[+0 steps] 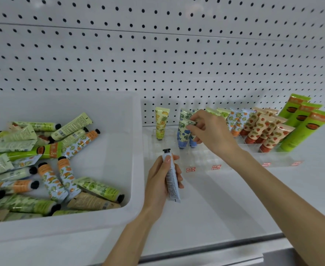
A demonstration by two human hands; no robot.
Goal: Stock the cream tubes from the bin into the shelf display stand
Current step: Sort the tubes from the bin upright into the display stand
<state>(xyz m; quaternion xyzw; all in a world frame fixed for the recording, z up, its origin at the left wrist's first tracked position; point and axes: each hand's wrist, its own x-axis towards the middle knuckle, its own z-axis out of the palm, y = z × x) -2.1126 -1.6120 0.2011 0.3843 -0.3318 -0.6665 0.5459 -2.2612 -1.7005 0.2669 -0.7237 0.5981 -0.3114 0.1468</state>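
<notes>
Cream tube (172, 180) gripped in L hand (160, 182), cap toward display stand (205, 156) just ahead.
R hand (209, 129) pinches top of blue-flower tube (183, 132) upright in it.

The left hand (160, 181), at lower centre of the frame, curls fingers and thumb round a pale blue plastic cream tube with a black cap (172, 181), its forearm rising from the bottom edge. The right hand (211, 131), just above it, pinches the crimped end of a blue-flowered cream tube (183, 131), its bare arm stretching in from the lower right.
</notes>
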